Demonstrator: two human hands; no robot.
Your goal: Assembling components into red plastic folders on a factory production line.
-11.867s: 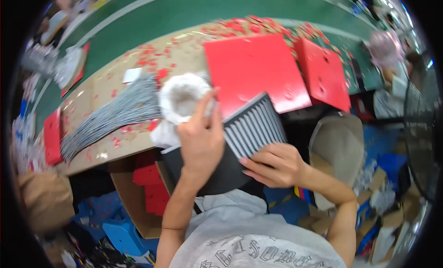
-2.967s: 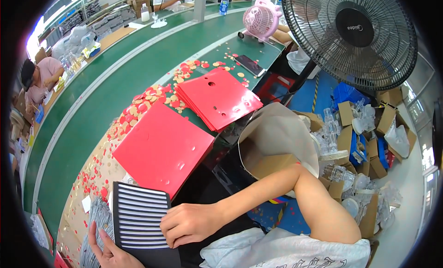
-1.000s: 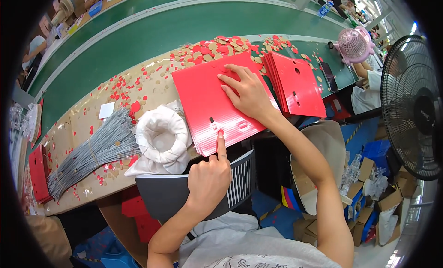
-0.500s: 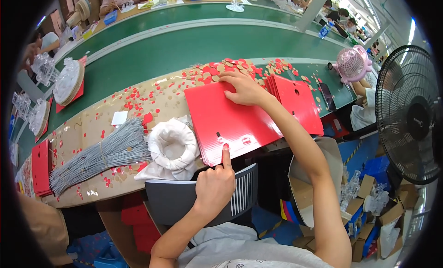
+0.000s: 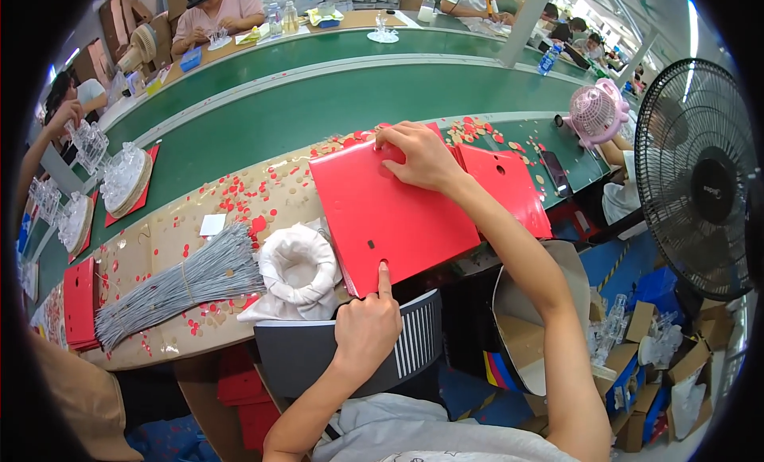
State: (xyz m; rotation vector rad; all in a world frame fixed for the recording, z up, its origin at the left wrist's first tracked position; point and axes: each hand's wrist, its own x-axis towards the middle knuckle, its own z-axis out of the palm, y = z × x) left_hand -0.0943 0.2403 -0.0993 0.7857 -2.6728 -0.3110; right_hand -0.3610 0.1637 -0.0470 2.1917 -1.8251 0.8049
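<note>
Part of the red sheets' (image 5: pixel 398 223) far edge is covered by the right hand (image 5: pixel 422 159), and the neighbouring red stack (image 5: pixel 509 191) is partly hidden behind it; whether the hole is entered or only touched by the left hand's (image 5: pixel 368 327) index fingertip cannot be told. The shirt (image 5: pixel 422 430) is cut off by the lower edge, and a brown object (image 5: pixel 76 382) by the dark left rim. Faraway workers' (image 5: pixel 589 44) handwork is too small to be made out.
</note>
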